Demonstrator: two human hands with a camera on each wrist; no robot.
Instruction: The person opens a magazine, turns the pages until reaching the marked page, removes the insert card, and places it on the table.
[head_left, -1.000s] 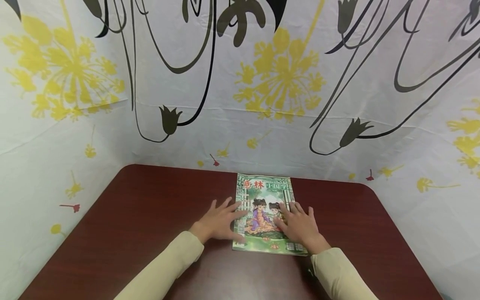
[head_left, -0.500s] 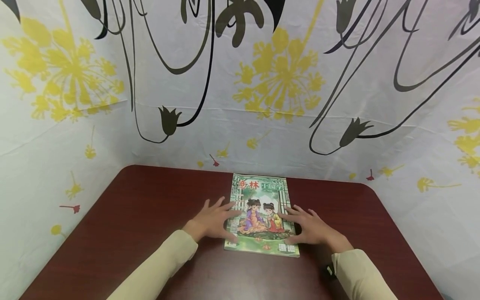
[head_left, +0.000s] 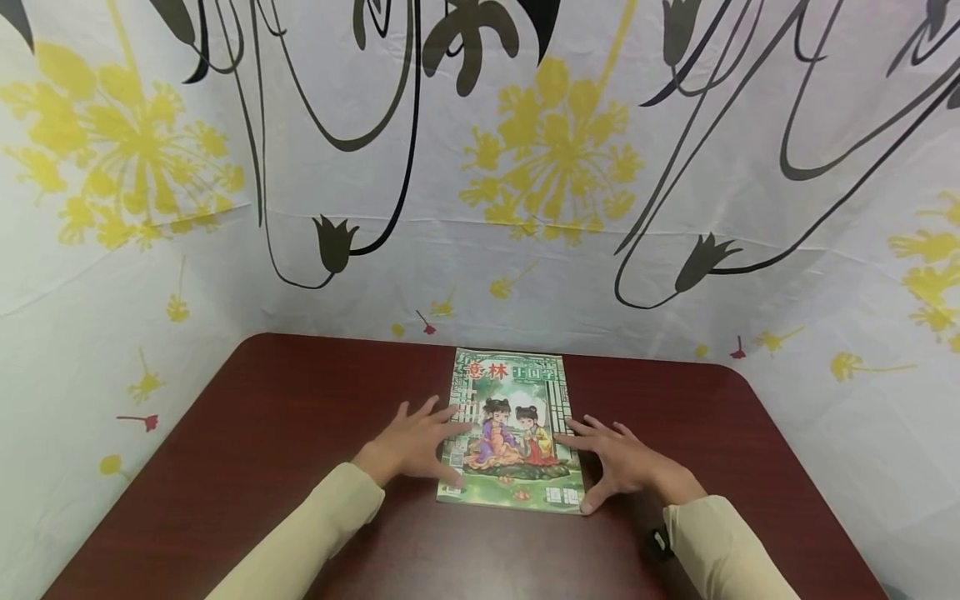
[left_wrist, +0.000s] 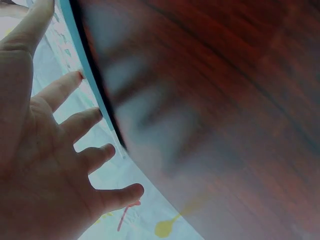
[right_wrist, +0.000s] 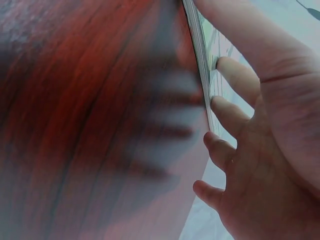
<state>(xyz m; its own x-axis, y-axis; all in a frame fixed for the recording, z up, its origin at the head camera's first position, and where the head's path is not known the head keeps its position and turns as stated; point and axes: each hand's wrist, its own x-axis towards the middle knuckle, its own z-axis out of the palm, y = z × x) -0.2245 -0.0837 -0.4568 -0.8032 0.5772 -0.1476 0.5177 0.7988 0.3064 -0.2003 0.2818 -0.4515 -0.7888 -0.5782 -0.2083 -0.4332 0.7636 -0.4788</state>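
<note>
A magazine with a green cover and two cartoon children in robes lies flat near the table's back edge. At its left side, my left hand spreads its fingers, the tips resting on the cover's margin. My right hand is likewise spread at the right side, its fingertips on the cover and its thumb by the lower right corner. The left wrist view shows the magazine's spine against the splayed left hand. In the right wrist view the page edges run along the right hand's fingertips.
The dark red-brown table has rounded back corners. White cloth printed with yellow and grey flowers hangs close behind it and along both sides. A small black object shows at the right wrist.
The magazine has slid left, with the left hand moving along at its side. My right hand has shifted from on top of the cover to the magazine's right edge.
</note>
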